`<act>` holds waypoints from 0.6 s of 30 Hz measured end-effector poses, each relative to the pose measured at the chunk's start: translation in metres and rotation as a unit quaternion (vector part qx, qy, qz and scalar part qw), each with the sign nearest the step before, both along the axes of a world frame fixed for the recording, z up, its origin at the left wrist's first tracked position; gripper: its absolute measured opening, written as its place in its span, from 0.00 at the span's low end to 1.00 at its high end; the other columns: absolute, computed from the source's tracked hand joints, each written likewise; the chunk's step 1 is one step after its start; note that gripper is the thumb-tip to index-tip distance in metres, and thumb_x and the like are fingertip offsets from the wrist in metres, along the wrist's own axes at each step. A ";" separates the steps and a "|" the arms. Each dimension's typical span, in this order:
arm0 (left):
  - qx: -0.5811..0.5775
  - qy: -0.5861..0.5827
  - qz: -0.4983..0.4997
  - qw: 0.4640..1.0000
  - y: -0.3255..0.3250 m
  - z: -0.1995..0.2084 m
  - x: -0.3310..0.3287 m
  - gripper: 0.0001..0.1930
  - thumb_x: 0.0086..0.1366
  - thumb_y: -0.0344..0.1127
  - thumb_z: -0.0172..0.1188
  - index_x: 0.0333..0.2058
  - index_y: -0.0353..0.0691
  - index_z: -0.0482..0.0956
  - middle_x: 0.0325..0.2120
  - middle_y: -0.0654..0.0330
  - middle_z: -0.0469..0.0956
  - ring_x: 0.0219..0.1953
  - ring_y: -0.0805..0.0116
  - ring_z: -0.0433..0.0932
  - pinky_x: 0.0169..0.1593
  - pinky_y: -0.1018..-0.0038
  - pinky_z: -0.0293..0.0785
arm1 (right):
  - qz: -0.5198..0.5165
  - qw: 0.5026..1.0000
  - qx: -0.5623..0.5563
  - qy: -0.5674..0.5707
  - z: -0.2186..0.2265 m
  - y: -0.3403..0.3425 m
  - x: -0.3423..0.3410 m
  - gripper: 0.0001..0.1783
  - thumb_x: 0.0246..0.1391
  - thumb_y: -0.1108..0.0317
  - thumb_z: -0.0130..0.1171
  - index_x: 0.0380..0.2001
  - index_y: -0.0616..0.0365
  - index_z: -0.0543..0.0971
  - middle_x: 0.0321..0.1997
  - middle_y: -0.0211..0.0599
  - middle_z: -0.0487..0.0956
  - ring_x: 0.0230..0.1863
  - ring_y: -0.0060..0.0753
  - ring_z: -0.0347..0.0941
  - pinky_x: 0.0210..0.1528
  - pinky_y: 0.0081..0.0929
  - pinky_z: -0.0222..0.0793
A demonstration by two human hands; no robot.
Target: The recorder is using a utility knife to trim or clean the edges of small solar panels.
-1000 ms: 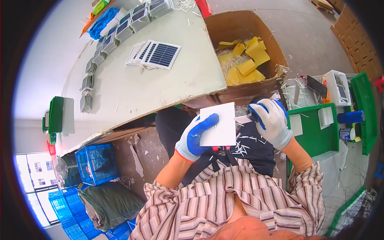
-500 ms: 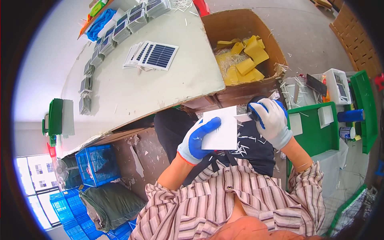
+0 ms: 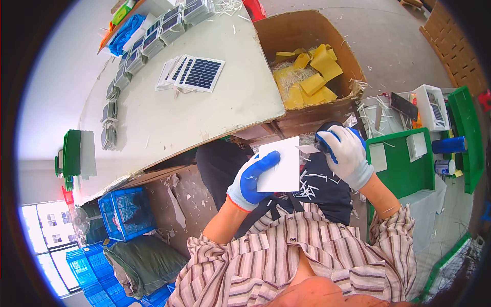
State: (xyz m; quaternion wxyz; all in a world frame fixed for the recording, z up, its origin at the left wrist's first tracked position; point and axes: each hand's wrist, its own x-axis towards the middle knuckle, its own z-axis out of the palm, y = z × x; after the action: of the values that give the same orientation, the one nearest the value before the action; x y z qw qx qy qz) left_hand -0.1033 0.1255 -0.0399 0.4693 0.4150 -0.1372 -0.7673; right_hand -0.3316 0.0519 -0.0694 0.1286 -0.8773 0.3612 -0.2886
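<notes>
My left hand [image 3: 250, 179], in a white glove with blue coating, is closed on a white square panel [image 3: 284, 174]. The thumb lies across its blank face, and the fingers behind it are hidden. My right hand [image 3: 350, 158], gloved the same way, grips a dark-handled knife [image 3: 308, 149]. Its pale blade points left and meets or nearly meets the panel's right edge. Thin white trimmings [image 3: 308, 189] lie on my dark trousers below the blade.
On the table [image 3: 225, 112] at the left lie fanned solar panels [image 3: 202, 74] and a row of panel stacks [image 3: 152, 43]. A cardboard box [image 3: 302, 28] holds yellow sheets and white scraps. To the right is a green tray [image 3: 399, 176] with white panels.
The view has shifted slightly. Both hands keep their grips on the panel and the knife, with the blade still at the panel's right edge.
</notes>
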 end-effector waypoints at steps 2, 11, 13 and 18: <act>-0.001 -0.001 -0.003 1.000 0.002 -0.004 0.002 0.20 0.65 0.40 0.56 0.50 0.31 0.72 0.37 0.50 0.81 0.30 0.66 0.83 0.22 0.79 0.78 | 0.001 1.000 0.010 0.004 0.001 0.002 0.000 0.28 0.32 0.81 0.60 0.43 0.55 0.73 0.38 0.42 0.72 0.41 0.49 0.71 0.43 0.40 0.67; 0.031 0.007 0.004 0.999 0.004 -0.012 0.012 0.21 0.64 0.37 0.57 0.52 0.32 0.71 0.39 0.53 0.80 0.37 0.65 0.82 0.36 0.73 0.78 | -0.001 1.000 -0.001 0.014 -0.002 -0.004 0.000 0.27 0.32 0.80 0.60 0.43 0.56 0.73 0.38 0.41 0.72 0.41 0.49 0.71 0.44 0.39 0.67; 0.043 0.031 -0.010 0.999 0.006 -0.017 0.016 0.22 0.64 0.35 0.57 0.54 0.31 0.70 0.43 0.54 0.79 0.44 0.64 0.81 0.49 0.70 0.78 | 0.012 1.000 0.016 0.014 -0.001 -0.001 0.001 0.27 0.32 0.80 0.61 0.43 0.56 0.73 0.39 0.42 0.72 0.41 0.49 0.71 0.44 0.39 0.67; 0.034 0.038 -0.007 0.999 0.008 -0.011 0.010 0.23 0.64 0.36 0.57 0.55 0.31 0.69 0.43 0.54 0.79 0.42 0.66 0.81 0.47 0.72 0.78 | 0.019 0.999 0.034 0.010 -0.004 -0.002 0.003 0.25 0.35 0.79 0.60 0.43 0.56 0.73 0.39 0.43 0.72 0.42 0.50 0.71 0.45 0.39 0.67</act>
State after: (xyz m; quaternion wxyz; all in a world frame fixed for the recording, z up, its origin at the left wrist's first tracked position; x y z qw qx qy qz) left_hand -0.0930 0.1333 -0.0508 0.4546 0.4004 -0.0959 -0.7898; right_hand -0.3288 0.0500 -0.0734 0.1603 -0.8821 0.3552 -0.2646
